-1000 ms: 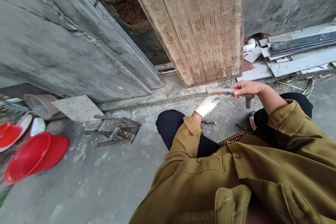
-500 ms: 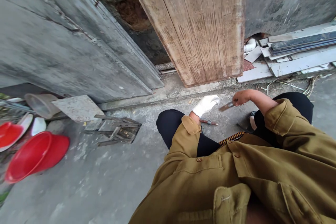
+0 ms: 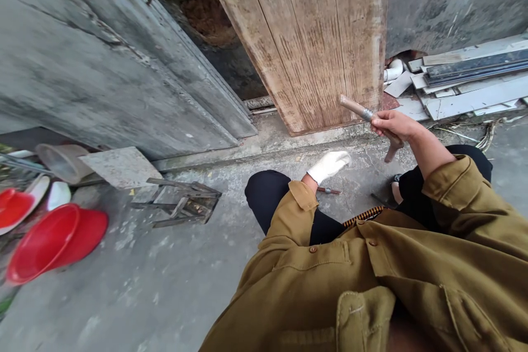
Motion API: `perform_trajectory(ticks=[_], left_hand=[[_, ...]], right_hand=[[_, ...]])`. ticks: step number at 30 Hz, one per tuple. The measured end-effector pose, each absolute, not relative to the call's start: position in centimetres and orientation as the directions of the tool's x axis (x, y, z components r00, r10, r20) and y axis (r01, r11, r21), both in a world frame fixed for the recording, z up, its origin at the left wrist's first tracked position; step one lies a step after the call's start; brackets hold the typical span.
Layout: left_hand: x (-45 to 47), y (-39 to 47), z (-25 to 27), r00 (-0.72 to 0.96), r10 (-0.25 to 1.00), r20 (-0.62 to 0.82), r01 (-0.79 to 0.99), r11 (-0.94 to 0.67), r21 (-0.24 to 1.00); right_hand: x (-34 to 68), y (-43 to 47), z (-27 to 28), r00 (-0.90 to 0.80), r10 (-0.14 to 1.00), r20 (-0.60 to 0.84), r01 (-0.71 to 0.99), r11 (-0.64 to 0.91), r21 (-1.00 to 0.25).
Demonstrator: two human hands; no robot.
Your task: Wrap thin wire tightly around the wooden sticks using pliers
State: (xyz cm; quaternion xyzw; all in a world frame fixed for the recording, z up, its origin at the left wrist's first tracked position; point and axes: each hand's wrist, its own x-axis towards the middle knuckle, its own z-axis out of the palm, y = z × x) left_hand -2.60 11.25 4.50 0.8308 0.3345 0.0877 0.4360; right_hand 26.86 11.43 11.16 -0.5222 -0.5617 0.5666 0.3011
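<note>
My right hand [image 3: 388,125] is bare and closed round a brown stick-like tool [image 3: 353,106] with a silvery metal band near its middle. One end points up and left in front of the wooden panel, while a bent end shows below my fingers. My left hand [image 3: 332,165] wears a white glove and is held low over the concrete, its fingers curled together; what they may hold is hidden. On the ground just below the glove lies a thin reddish-brown tool [image 3: 329,191] with a metal collar, partly covered by my wrist.
A plank panel [image 3: 313,44] leans against the wall ahead. Grey boards [image 3: 165,66] lean at the left. Stacked white strips [image 3: 474,91] lie at the right. A small wooden stool [image 3: 181,203] lies on its side near red basins [image 3: 45,242].
My right hand has lifted the banded tool up and away from the glove, turning its free end upward. My left hand has shifted slightly right.
</note>
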Motion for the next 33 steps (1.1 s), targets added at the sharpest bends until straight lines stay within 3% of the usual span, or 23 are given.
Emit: perform_trajectory(ticks=[2,4,6,8,10,12,14,15,17,19,22,24,26,28,31,33], left_hand=[[-2.4,10.9,4.8,0.829,0.544,-0.128,0.392,-0.404,0.826],[-2.4,10.7,5.1,0.861,0.496,-0.115,0.346,-0.406,0.846],[-2.4,10.6,5.1,0.876,0.471,-0.106,0.325,-0.413,0.851],[-2.5,10.6,5.0,0.869,0.482,-0.112,0.339,-0.415,0.844],[-2.7,10.7,4.9,0.824,0.549,-0.141,0.412,-0.409,0.814],[-2.7,10.9,5.0,0.763,0.624,-0.169,0.496,-0.397,0.773],[-2.7,11.0,5.2,0.721,0.671,-0.173,0.534,-0.379,0.756],[-2.7,11.0,5.2,0.708,0.686,-0.169,0.539,-0.370,0.757],[-2.7,11.1,5.2,0.683,0.714,-0.156,0.541,-0.350,0.765],[-2.6,11.1,5.1,0.665,0.734,-0.140,0.536,-0.338,0.773],[-2.5,10.9,4.9,0.699,0.704,-0.122,0.478,-0.334,0.813],[-2.3,10.7,4.9,0.755,0.644,-0.126,0.417,-0.322,0.850],[-2.2,10.4,5.1,0.810,0.570,-0.136,0.366,-0.312,0.877],[-2.1,10.1,5.5,0.844,0.520,-0.128,0.328,-0.313,0.891],[-2.1,9.8,6.2,0.864,0.493,-0.102,0.304,-0.348,0.887],[-2.2,9.8,6.6,0.868,0.490,-0.087,0.297,-0.370,0.880]], right_hand=[[26.6,11.7,10.5,-0.153,0.930,-0.334,0.464,-0.231,-0.855],[25.6,11.8,9.8,-0.101,0.913,-0.396,0.735,-0.200,-0.648],[24.3,11.6,9.1,-0.139,0.887,-0.441,0.901,-0.071,-0.427],[23.1,11.2,8.5,-0.257,0.803,-0.537,0.942,0.085,-0.324],[22.0,10.5,8.0,-0.393,0.592,-0.704,0.914,0.165,-0.371],[21.3,9.9,7.8,-0.515,0.318,-0.796,0.855,0.119,-0.505],[21.2,9.5,8.0,-0.653,0.144,-0.744,0.753,0.017,-0.657],[21.4,9.5,8.4,-0.725,0.125,-0.677,0.680,-0.023,-0.733],[22.5,9.6,9.5,-0.833,0.207,-0.513,0.508,-0.081,-0.857],[24.1,10.1,10.7,-0.807,0.477,-0.348,0.332,-0.121,-0.935],[26.3,10.9,11.5,-0.467,0.869,-0.163,0.095,-0.134,-0.986],[26.9,11.3,11.2,-0.205,0.964,-0.169,0.055,-0.161,-0.985],[26.8,11.6,10.5,-0.029,0.967,-0.252,0.145,-0.245,-0.959],[26.2,11.8,9.9,0.041,0.946,-0.323,0.360,-0.315,-0.878],[25.1,12.0,9.4,0.012,0.931,-0.366,0.760,-0.247,-0.602],[24.6,12.0,9.2,-0.049,0.914,-0.403,0.912,-0.123,-0.391]])
